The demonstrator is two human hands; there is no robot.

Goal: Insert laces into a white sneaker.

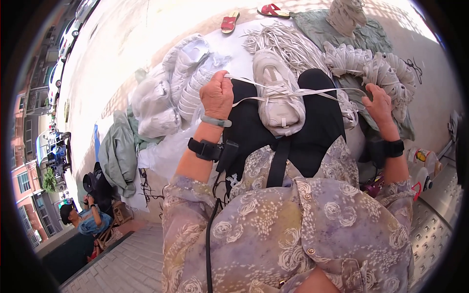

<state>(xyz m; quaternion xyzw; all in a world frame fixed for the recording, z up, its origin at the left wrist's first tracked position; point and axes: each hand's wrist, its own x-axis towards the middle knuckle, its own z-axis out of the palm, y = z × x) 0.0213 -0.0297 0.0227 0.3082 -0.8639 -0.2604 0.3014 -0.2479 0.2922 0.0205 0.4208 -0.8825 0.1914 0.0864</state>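
A white sneaker [279,115] rests on my lap between my black-clad thighs, its opening towards me or away, I cannot tell which. A flat white shoelace [317,91] crosses over it and is drawn out to both sides. My left hand [217,96], left of the shoe, is closed in a fist round one lace end. On the other side, my right hand [379,105] pinches the opposite end between thumb and fingers. The lace looks fairly taut between the hands, and a loose strand sags near my left thigh.
Beyond my knees lies a large bundle of white laces [288,46]. White shoes in plastic [171,93] are piled on the left, more white shoes [376,66] on the right. Red sandals [229,22] lie at the far side. A person [93,215] sits at lower left.
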